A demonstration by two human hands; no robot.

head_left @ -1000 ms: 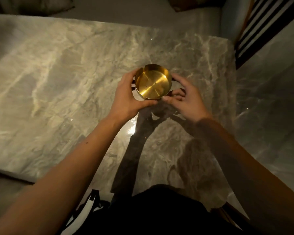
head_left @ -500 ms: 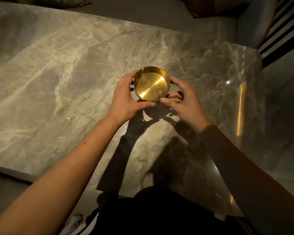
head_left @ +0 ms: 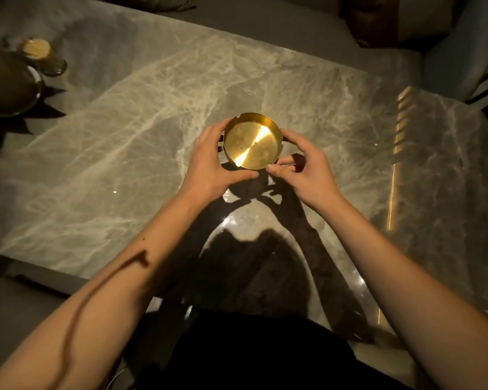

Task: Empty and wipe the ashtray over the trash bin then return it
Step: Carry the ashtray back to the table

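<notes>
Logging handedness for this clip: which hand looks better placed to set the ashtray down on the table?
Probably the left hand: it wraps the gold ashtray from side to near rim, while the right hand only pinches the rim with its fingertips above the marble table.

Dim rm, warm light; grey marble table (head_left: 124, 153), glossy; pale sofa (head_left: 265, 18) behind.

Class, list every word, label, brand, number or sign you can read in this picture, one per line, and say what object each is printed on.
None: no readable text anywhere.
The gold ashtray, held by the left hand and right hand, shows only glare.
The marble table shows only veining.
The jar at far left is too dim to tell.
</notes>
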